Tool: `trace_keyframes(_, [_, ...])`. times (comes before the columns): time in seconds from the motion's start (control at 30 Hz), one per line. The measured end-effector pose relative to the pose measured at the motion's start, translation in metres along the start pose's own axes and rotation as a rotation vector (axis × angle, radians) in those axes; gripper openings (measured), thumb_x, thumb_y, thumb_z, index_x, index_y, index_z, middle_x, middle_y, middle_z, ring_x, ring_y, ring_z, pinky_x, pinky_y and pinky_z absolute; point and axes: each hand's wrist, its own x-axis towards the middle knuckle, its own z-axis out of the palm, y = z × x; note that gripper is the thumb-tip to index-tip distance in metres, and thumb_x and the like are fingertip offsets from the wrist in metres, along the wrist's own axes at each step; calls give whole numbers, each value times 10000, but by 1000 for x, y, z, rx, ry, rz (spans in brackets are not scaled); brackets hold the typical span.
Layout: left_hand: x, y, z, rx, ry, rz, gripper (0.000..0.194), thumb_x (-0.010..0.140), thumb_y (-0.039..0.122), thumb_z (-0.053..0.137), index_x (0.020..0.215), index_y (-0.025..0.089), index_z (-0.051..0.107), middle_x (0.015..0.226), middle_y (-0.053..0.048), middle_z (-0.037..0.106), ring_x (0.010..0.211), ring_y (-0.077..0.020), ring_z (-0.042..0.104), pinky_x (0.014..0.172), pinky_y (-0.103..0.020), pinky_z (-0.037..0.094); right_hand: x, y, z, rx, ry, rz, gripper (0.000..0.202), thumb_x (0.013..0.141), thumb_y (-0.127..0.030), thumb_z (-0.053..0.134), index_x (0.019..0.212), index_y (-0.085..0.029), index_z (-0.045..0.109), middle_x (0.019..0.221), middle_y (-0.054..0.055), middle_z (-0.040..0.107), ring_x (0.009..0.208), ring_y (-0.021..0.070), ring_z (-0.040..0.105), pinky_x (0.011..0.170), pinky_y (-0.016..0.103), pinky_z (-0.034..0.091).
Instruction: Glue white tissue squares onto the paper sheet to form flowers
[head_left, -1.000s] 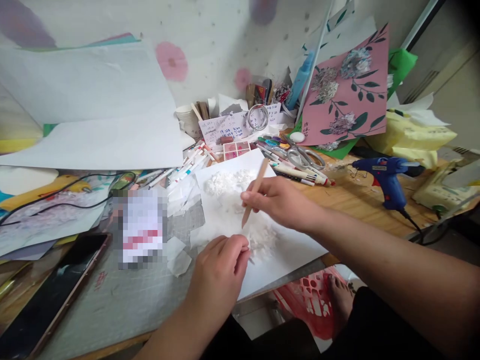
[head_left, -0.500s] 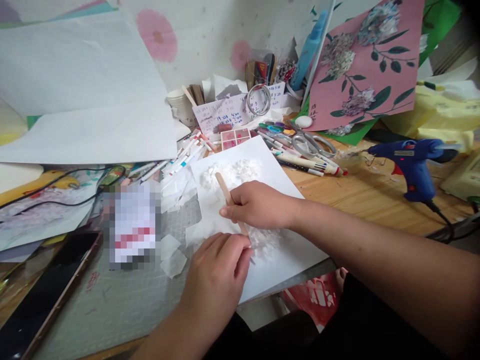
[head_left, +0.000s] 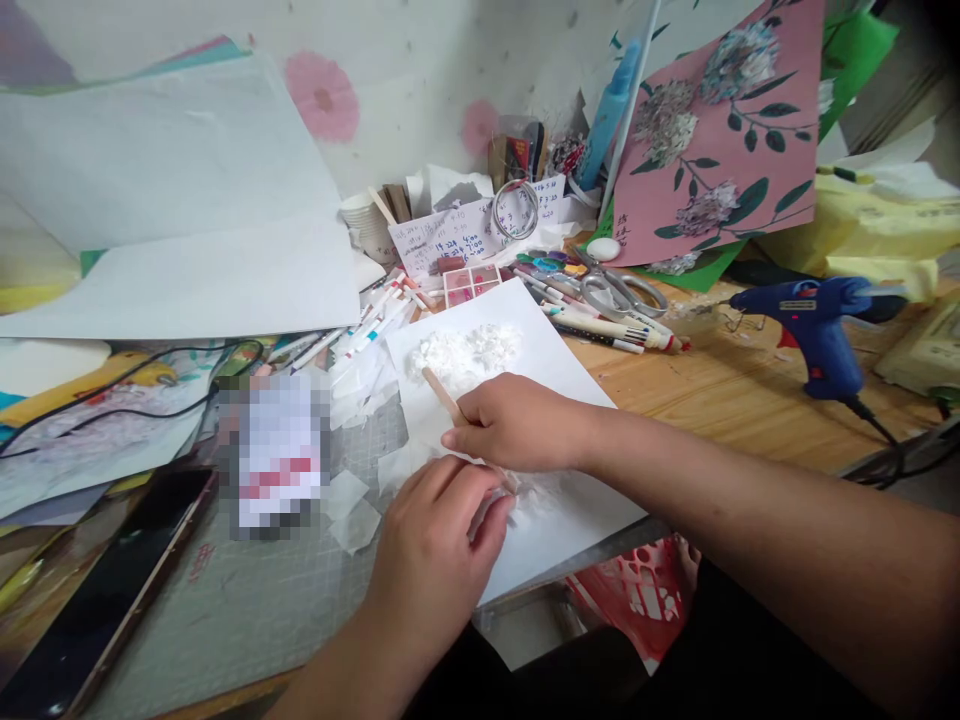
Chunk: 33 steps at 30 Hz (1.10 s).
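Note:
A flat wooden craft stick (head_left: 444, 395) is gripped in my right hand (head_left: 517, 420), its lower end angled toward the near white flower. My left hand (head_left: 446, 530) sits just below, thumb and forefinger curled together at that end of the stick; whatever is between the fingertips is too small to make out. Both hands are over a white sheet (head_left: 555, 350). Two fluffy white paper flowers (head_left: 469, 350) sit on its far part. Another white paper cluster (head_left: 541, 495) lies close to my fingertips, partly hidden by my hands.
On the right lies a blue glue gun (head_left: 806, 320) with its cord. Scissors (head_left: 619, 292) and pens (head_left: 592, 325) lie behind the sheet. A phone (head_left: 105, 590) rests on the left over the cutting mat (head_left: 285, 610). Behind stands a pink flower picture (head_left: 720, 150).
My right hand has lowered the stick a little toward the near cluster, and its far end has dropped. The left thumb and forefinger have moved slightly. The view has shifted a little.

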Motion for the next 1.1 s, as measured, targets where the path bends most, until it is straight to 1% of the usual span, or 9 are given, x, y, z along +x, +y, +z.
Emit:
trace_keyframes(0.1, [-1, -3, -2, -21, -14, -42, 70, 841, 168, 522, 811, 200, 576, 769, -20, 592, 725, -180, 578, 655, -305, 463, -5, 3, -6, 96, 152, 19, 331, 859, -330, 535, 573, -164, 532, 523, -37, 476, 532, 101, 425, 501, 229, 300])
trace_keyframes(0.2, [0, -6, -3, -51, -6, -132, 119, 849, 168, 496, 922, 206, 581, 896, -39, 591, 816, -192, 589, 721, -324, 485, -21, 8, -16, 170, 332, 39, 334, 917, -340, 445, 678, -150, 582, 612, -14, 547, 582, 106, 497, 545, 220, 376])
trace_keyframes(0.3, [2, -8, -3, -56, -75, -184, 239, 838, 156, 494, 1046, 230, 586, 1009, -55, 574, 904, -215, 577, 775, -358, 488, -49, 16, -20, 267, 457, 18, 300, 896, -342, 501, 683, -163, 612, 611, -11, 572, 582, 118, 538, 549, 224, 413])
trace_keyframes(0.37, [5, -7, -3, -54, -142, -183, 273, 822, 129, 499, 1046, 247, 602, 1012, -51, 572, 926, -227, 564, 801, -383, 478, -67, 21, -16, 349, 478, 3, 319, 895, -339, 524, 633, -184, 616, 695, 10, 640, 672, 134, 596, 609, 227, 451])
trace_keyframes(0.5, [8, -6, -3, -74, -176, -178, 213, 796, 88, 526, 915, 235, 624, 973, -38, 565, 905, -223, 547, 799, -393, 460, -86, 24, -6, 394, 425, 35, 291, 888, -329, 556, 653, -195, 660, 802, 31, 690, 785, 156, 634, 682, 239, 479])
trace_keyframes(0.57, [8, -5, -3, -87, -169, -178, 165, 790, 80, 532, 826, 220, 613, 935, -32, 562, 871, -213, 543, 769, -374, 457, -86, 23, -2, 393, 418, 40, 279, 887, -311, 561, 658, -194, 667, 806, 31, 691, 790, 159, 637, 693, 248, 481])
trace_keyframes(0.67, [5, -6, -4, -104, -163, -176, 163, 781, 68, 518, 758, 212, 593, 887, -26, 556, 831, -200, 539, 731, -350, 453, -82, 21, 1, 406, 412, 28, 284, 886, -304, 557, 650, -188, 664, 777, 33, 687, 758, 159, 636, 670, 258, 483])
trace_keyframes(0.87, [1, -7, -8, -170, -150, -160, 181, 758, 74, 502, 812, 214, 603, 886, -21, 564, 846, -198, 550, 754, -359, 455, -76, 17, 7, 407, 365, -8, 271, 883, -263, 552, 668, -165, 686, 765, 42, 694, 700, 137, 634, 640, 245, 480])
trace_keyframes(1.1, [1, -7, -11, -248, -152, -175, 209, 768, 96, 499, 850, 226, 640, 914, -23, 578, 867, -199, 562, 769, -364, 457, -85, 13, 6, 404, 329, -92, 192, 869, -226, 573, 764, -136, 706, 734, 40, 695, 680, 115, 632, 606, 208, 457])
